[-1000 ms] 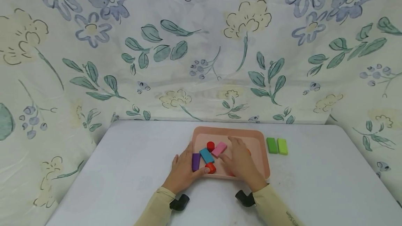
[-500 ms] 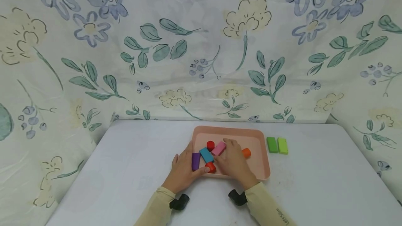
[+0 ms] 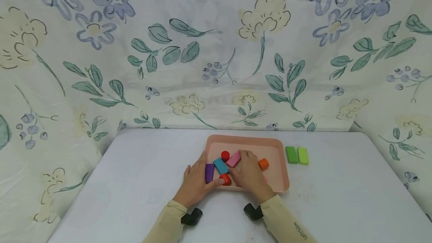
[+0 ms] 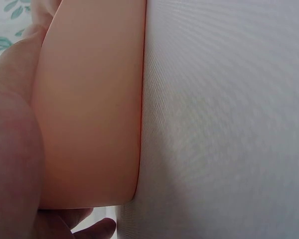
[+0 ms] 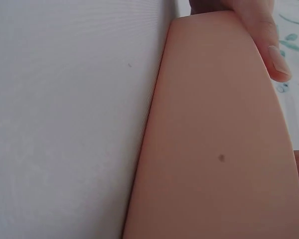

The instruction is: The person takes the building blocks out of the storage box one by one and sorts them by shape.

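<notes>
A shallow pink tray (image 3: 278, 153) lies on the table with small coloured pieces in it. My left hand (image 3: 195, 183) holds its left front corner, fingers along the left side and thumb over the front rim. The tray's outer wall (image 4: 92, 104) fills much of the left wrist view. My right hand (image 3: 250, 173) reaches over the front wall, thumb and fingertips around the right end of a pink block (image 3: 233, 159). Close by lie a blue block (image 3: 221, 166), a purple block (image 3: 209, 173) and two red cylinders, one at the back (image 3: 225, 155), one under the left thumb (image 3: 225, 179).
An orange cylinder (image 3: 263, 164) sits right of my right hand inside the tray. A pinkish piece (image 3: 266, 179) shows beside that wrist, mostly hidden. Outside, right of the tray, a green block (image 3: 291, 155) and a lime block (image 3: 303, 156) stand side by side. A floral curtain hangs behind.
My right hand has moved left to the pink block, and the orange cylinder it covered now shows. The left hand stays at the tray corner.
</notes>
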`<state>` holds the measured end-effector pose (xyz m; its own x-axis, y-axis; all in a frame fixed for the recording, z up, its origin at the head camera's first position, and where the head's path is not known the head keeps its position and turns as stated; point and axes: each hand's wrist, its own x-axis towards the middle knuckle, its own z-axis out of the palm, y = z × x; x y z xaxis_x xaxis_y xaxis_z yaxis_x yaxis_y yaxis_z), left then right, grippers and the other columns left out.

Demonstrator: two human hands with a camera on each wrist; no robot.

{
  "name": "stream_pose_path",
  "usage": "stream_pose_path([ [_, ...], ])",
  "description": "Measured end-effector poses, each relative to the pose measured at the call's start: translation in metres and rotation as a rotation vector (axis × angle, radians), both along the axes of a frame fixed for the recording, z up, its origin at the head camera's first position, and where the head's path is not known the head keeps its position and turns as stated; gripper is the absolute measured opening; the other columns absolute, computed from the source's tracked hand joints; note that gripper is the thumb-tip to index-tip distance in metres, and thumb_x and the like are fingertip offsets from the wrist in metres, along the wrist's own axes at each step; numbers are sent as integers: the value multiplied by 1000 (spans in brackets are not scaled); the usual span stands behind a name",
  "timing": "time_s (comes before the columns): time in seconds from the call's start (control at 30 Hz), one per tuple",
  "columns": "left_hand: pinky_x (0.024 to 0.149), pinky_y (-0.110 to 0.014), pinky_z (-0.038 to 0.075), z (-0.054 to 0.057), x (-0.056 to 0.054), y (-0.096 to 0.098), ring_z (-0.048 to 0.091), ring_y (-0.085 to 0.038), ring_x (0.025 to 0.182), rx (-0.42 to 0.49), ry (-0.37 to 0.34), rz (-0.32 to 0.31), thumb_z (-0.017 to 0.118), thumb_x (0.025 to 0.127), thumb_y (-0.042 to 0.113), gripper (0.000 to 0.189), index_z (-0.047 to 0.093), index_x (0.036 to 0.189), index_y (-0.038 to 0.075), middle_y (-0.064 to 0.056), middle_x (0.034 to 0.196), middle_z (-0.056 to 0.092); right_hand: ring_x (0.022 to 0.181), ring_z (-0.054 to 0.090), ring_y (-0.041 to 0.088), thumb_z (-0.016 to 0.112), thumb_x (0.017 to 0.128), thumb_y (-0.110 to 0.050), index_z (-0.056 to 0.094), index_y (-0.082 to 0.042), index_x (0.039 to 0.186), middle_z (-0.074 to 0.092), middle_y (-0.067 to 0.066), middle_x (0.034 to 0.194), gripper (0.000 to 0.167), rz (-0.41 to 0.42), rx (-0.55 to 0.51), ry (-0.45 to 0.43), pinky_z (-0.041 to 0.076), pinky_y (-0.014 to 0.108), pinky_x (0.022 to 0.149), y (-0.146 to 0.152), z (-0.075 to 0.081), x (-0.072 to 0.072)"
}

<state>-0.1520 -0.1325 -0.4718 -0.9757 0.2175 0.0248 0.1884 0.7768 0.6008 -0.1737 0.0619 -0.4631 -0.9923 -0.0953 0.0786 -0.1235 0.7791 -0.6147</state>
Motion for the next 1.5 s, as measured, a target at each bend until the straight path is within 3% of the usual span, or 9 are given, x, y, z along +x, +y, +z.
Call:
stream_pose_path([
  [0.67, 116, -69, 5, 4, 0, 0, 27, -40, 148, 6, -20, 3, 68, 87, 59, 110, 11, 160, 0, -19, 164, 24, 125, 50, 39, 75, 91, -22, 51, 9, 138, 50, 25, 137, 62, 23, 70, 5, 48, 48, 103, 2, 0, -1],
  [1.1, 116, -69, 4, 2, -1, 0, 27, -39, 148, 13, -27, 2, 68, 86, 60, 111, 10, 161, 1, -18, 164, 24, 120, 53, 36, 77, 89, -20, 52, 8, 137, 55, 23, 131, 61, -8, 138, 30, 51, 45, 100, 0, 0, -3],
  [1.5, 116, -69, 5, 1, -1, 1, 27, -39, 148, 10, -26, 0, 68, 87, 60, 111, 10, 160, 1, -19, 163, 26, 116, 51, 36, 77, 81, -13, 55, 8, 133, 53, 24, 129, 60, -28, 51, -4, 53, 48, 97, 3, 1, -2],
])
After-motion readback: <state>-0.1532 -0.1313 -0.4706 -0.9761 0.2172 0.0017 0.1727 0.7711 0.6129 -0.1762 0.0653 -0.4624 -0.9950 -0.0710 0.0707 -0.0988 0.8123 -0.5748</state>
